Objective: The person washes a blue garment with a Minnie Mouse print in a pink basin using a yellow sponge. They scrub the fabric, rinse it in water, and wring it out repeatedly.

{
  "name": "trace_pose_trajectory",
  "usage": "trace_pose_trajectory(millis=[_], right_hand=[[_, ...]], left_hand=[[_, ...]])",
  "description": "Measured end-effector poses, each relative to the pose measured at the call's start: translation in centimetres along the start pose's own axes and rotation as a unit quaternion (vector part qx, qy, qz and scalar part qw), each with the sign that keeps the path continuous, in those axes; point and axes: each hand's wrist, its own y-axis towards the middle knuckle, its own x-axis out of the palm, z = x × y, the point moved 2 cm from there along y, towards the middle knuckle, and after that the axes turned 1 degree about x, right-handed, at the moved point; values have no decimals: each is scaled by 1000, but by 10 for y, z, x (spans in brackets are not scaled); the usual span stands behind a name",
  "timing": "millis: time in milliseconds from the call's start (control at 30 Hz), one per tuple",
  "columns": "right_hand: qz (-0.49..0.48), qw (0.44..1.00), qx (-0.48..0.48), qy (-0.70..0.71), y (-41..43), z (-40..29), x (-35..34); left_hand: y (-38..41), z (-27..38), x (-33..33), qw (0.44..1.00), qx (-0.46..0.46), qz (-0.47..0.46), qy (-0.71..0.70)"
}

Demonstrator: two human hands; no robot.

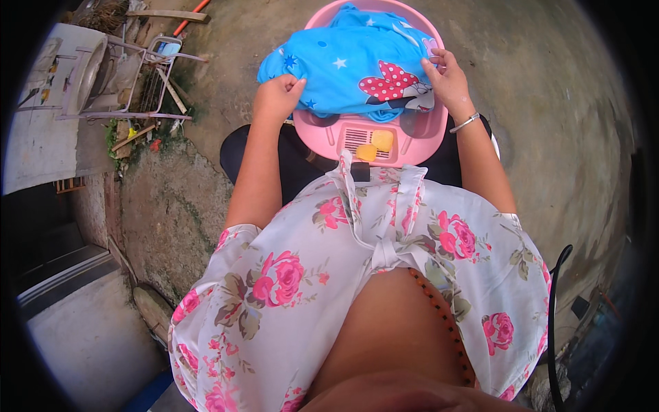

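Note:
A bright blue printed cloth (329,67), with stars and a red polka-dot bow, lies bunched over a pink plastic washbasin (314,139). Its left end hangs past the basin's rim. My left hand (280,98) has its fingers curled on the near left edge of the cloth, thumb on top. At the cloth's right edge is my right hand (449,82), its thumb against the fabric and its fingers slightly bent; whether they grip it is unclear. Two yellow soap bars (382,140) rest in the basin's slotted soap tray (355,136), on the side nearest me.
Concrete ground (525,103) surrounds the basin. To the left lies a metal-framed chair (139,77) among wooden sticks and debris. A whitish wall (87,319) stands at lower left. Dark-clothed knees (239,149) flank the basin.

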Motion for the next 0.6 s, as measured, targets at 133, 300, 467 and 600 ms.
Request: trace_pose_trajectory(millis=[133, 300, 467, 600], right_hand=[[-73, 987, -28, -139, -2, -8, 17], [11, 993, 3, -116, 22, 9, 18], [87, 983, -43, -158, 27, 7, 7], [-35, 988, -148, -6, -7, -38, 4]], left_hand=[[0, -1, 0, 999, 28, 25, -28], [4, -18, 1, 993, 94, 59, -48], [0, -18, 3, 996, 53, 23, -69], [0, -35, 15, 989, 43, 10, -141]])
